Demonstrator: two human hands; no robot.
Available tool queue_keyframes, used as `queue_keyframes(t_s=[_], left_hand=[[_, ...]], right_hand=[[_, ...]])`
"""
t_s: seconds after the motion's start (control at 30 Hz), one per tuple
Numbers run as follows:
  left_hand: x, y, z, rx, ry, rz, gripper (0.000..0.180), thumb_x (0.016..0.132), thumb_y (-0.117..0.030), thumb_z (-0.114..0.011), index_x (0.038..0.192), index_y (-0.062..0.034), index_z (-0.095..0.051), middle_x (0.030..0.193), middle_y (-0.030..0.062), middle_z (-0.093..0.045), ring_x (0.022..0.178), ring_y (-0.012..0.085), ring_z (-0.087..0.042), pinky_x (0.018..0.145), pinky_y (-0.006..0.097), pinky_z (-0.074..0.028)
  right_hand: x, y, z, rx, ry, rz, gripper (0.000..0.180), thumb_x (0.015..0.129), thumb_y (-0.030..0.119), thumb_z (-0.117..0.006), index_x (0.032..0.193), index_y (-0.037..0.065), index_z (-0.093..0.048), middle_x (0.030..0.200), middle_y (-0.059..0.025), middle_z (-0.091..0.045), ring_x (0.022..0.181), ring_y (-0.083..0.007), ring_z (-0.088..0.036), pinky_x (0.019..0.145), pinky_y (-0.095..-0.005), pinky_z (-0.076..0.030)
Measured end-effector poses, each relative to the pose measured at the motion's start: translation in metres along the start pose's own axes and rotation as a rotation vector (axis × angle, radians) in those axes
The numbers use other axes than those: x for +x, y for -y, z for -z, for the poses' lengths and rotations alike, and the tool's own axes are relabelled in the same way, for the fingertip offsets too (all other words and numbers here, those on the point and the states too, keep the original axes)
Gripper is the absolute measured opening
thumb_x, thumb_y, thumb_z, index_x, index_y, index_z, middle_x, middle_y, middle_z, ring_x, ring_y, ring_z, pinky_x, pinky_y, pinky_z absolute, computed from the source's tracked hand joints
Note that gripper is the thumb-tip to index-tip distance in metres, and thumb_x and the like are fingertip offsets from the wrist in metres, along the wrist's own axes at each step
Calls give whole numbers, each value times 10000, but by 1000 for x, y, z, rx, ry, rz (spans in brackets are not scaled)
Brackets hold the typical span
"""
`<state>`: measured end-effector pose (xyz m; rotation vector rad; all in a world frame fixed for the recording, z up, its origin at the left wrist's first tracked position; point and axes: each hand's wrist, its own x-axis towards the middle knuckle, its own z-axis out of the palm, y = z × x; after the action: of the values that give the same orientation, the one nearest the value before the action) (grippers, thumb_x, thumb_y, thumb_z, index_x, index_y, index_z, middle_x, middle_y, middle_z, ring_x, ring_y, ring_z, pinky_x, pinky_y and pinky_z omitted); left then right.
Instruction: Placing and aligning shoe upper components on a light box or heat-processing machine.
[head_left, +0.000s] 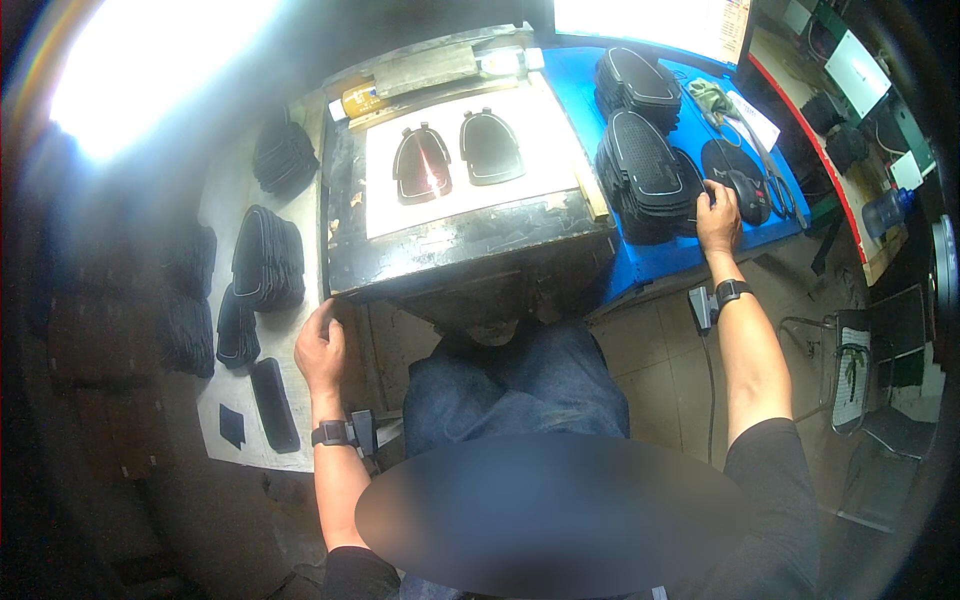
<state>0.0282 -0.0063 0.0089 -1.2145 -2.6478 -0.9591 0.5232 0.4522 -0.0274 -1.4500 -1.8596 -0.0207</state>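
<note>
Our right hand (717, 215) closes on the stack of black pads (645, 180) to lift one; our left hand (320, 345), loosely curled and empty, steadies the bench edge (340, 290).

In the upper middle of the frame lies a white sheet (470, 190) on a dark, worn press table (450, 255), with two black shield-shaped pieces (421, 165) side by side on it. A yellow bottle (360, 98) lies at the upper left corner of this table. In the upper right, on the blue table (660, 255), a pair of scissors (775, 180) lies near the right edge. At the far right a blue water bottle (886, 210) stands, and lower right there is a metal chair (880, 390). The floor (650, 370) has beige tiles.
</note>
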Motion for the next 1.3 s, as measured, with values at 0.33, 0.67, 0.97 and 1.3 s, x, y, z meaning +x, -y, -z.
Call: queue_keyframes(t_s=[0.33, 0.67, 0.97, 1.3], left_hand=[[0, -4, 0, -30, 3, 22, 358, 876, -97, -613, 1219, -70, -710, 1155, 158, -726, 1062, 302, -705, 915, 375, -539], [0, -3, 0, -31, 28, 76, 361, 870, -96, -612, 1216, -68, -713, 1139, 157, -731, 1043, 303, -710, 902, 374, -544], [0, -1, 0, -7, 7, 19, 369, 872, -97, -617, 1229, -75, -708, 1144, 156, -731, 1051, 296, -711, 911, 374, -542], [1, 1, 0, -13, 34, 45, 362, 880, -95, -619, 1232, -79, -703, 1150, 154, -728, 1050, 297, -707, 911, 374, -538]], right_hand=[[0, 0, 1, -3, 5, -4, 249, 894, 207, -638, 1116, 112, -700, 1135, -131, -672, 1065, -339, -647, 928, -441, -516], [0, 1, 2, -14, 1, -3, 258, 897, 219, -633, 1124, 119, -704, 1142, -130, -673, 1060, -340, -650, 919, -441, -520], [1, -7, -5, -6, -9, 13, 253, 892, 210, -637, 1120, 123, -704, 1135, -131, -673, 1058, -347, -648, 918, -447, -518], [1, -3, -2, -3, -2, 13, 250, 890, 196, -641, 1118, 114, -701, 1119, -136, -673, 1044, -347, -650, 913, -448, -518]])
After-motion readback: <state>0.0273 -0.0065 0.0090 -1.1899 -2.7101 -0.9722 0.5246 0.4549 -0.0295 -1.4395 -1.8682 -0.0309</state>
